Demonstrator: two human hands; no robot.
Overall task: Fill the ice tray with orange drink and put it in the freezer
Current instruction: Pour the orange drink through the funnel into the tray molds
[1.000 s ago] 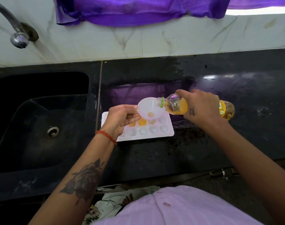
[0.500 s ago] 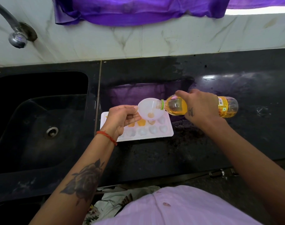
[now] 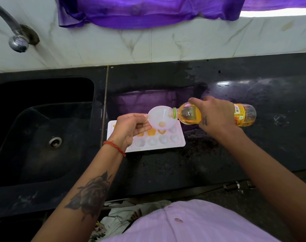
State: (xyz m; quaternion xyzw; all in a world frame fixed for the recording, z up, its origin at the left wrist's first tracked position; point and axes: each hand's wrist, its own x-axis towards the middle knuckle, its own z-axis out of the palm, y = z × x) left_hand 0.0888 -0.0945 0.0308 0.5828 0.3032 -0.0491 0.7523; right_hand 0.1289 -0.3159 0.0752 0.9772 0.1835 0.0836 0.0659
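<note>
Filling step: right hand [image 3: 216, 117] gripped tilted bottle [image 3: 190, 114] at funnel [image 3: 161, 117], pinched by left hand [image 3: 129, 127] over ice tray [image 3: 181, 140]. Next, likely: shift funnel to empty cell.

We lose the ice tray's [image 3: 181, 142] left end under the left hand [image 3: 129, 127], and the funnel [image 3: 161, 117] covers its back cells. The right hand [image 3: 216, 116] hides the bottle's [image 3: 188, 115] middle. We can't read its label. The tap [image 3: 17, 41] runs off the left edge, the purple cloth [image 3: 148, 11] off the top.
</note>
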